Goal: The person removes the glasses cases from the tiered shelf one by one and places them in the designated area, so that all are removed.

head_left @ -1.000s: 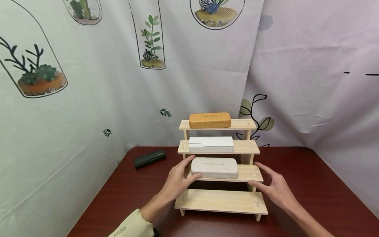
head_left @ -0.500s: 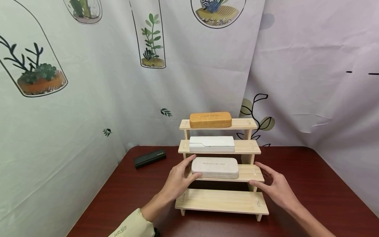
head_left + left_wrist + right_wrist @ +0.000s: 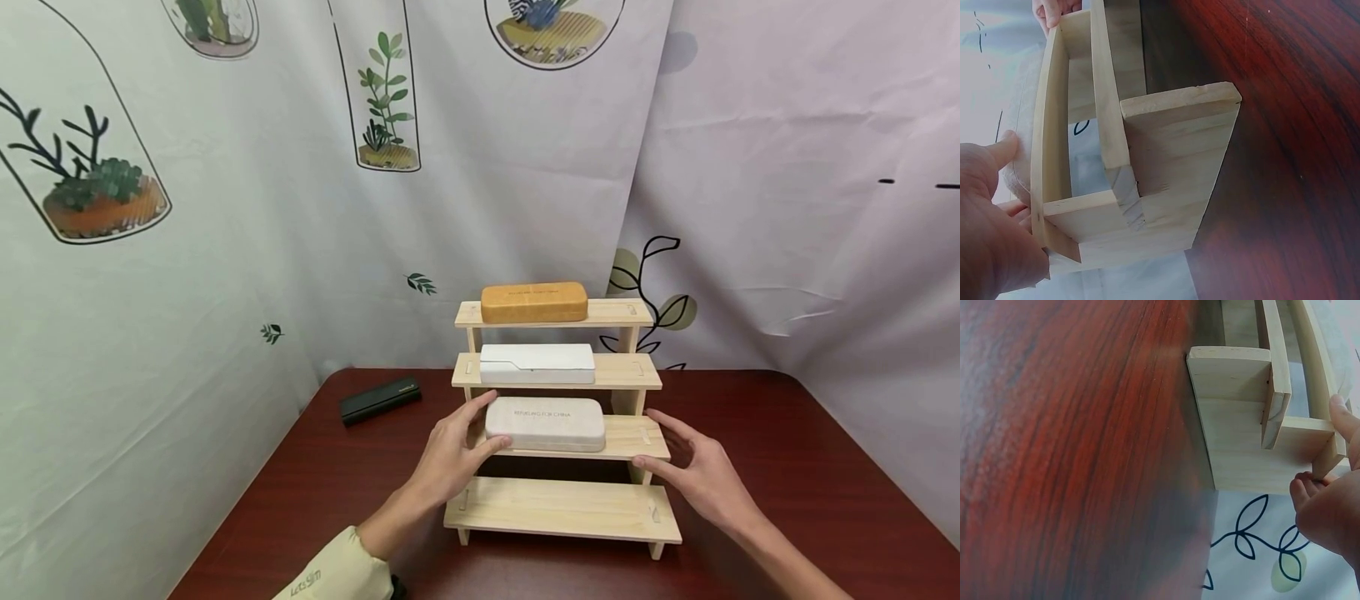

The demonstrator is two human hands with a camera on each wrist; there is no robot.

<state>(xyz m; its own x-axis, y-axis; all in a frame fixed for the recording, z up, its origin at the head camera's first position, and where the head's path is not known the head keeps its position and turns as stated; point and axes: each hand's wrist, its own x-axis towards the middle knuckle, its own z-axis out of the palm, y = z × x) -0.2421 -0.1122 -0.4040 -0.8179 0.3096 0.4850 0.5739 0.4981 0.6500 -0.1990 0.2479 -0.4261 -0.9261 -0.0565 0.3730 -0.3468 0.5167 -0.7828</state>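
Note:
A wooden stepped shelf [image 3: 562, 510] stands on the dark red table [image 3: 315, 492]. An orange case [image 3: 534, 302] lies on its top step, a white case [image 3: 537, 364] on the second and a grey case [image 3: 545, 423] on the third. My left hand [image 3: 472, 429] rests at the grey case's left end, index finger behind it and thumb against its front, fingers fairly straight. My right hand [image 3: 678, 457] is spread at the right end of the third step, thumb touching the board. In the wrist views the left hand [image 3: 991, 212] and right hand [image 3: 1329, 506] lie against the shelf's ends [image 3: 1172, 162] [image 3: 1235, 425].
A black case [image 3: 378, 401] lies on the table at the back left, apart from the shelf. The lowest step [image 3: 525, 500] holds nothing. Printed curtains [image 3: 225, 250] close in the table behind and on the left.

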